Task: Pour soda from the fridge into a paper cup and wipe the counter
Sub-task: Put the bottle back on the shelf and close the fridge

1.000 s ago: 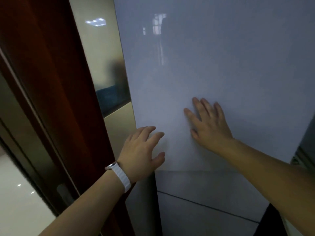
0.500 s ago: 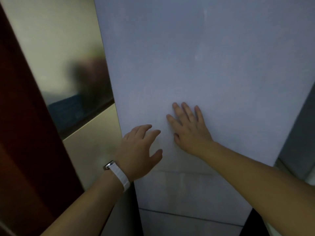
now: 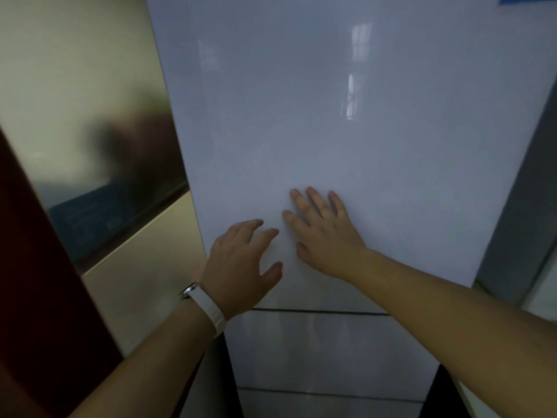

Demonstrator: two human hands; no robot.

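A tall white fridge door (image 3: 346,131) fills the middle of the view, glossy and closed against the drawers below it. My right hand (image 3: 324,233) lies flat on the door with straight, spread fingers. My left hand (image 3: 241,267), with a white watch strap at the wrist, is at the door's lower left edge, its fingers loosely bent against the surface and holding nothing. No soda, cup or counter is in sight.
A beige wall panel (image 3: 144,282) with a reflective metal sheet (image 3: 90,131) stands left of the fridge. A dark red door frame (image 3: 36,282) runs down the far left. Lower fridge drawers (image 3: 316,351) sit beneath the door. A grey surface (image 3: 518,206) borders the right.
The view has swung right and up, so the fridge door is more centred. Both hands stay on the door, now closer together.
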